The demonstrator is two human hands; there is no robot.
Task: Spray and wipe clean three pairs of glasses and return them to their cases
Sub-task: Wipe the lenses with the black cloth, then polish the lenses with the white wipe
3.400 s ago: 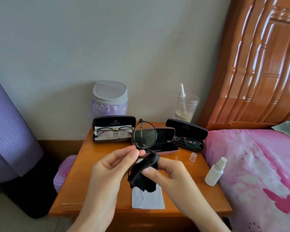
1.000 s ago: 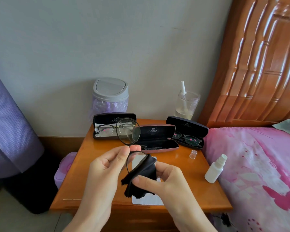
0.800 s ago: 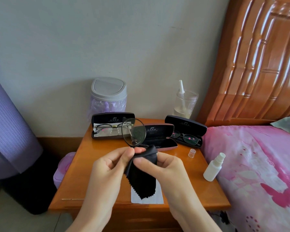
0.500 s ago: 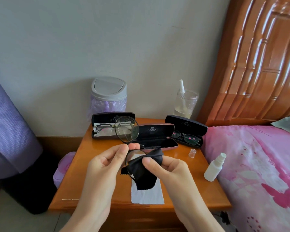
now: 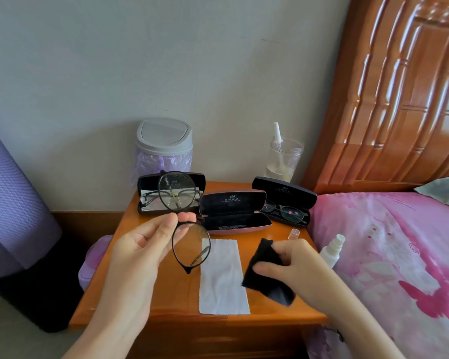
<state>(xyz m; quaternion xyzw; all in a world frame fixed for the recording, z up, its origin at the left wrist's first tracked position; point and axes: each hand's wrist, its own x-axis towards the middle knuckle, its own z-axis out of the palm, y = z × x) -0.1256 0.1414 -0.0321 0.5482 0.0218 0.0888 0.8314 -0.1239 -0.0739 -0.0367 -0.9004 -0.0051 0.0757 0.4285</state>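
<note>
Glasses point(image 5: 190, 246) pinched in left hand point(image 5: 143, 244), cloth point(image 5: 265, 279) apart in right hand point(image 5: 294, 264)

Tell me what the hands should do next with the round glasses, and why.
Probably lay the round glasses in the empty middle case: the right hand holds the black cloth away from them, and the left hand pinches their bridge.

A plain pale grey wall point(image 5: 166, 60) fills the back, with a dark wooden baseboard point(image 5: 88, 218) along its foot. A glossy orange-brown wooden nightstand point(image 5: 166, 294) stands against it, beside a carved wooden headboard point(image 5: 399, 99) and a bed in a pink floral sheet point(image 5: 386, 255). Soft daylight glints on the headboard's varnish.
</note>
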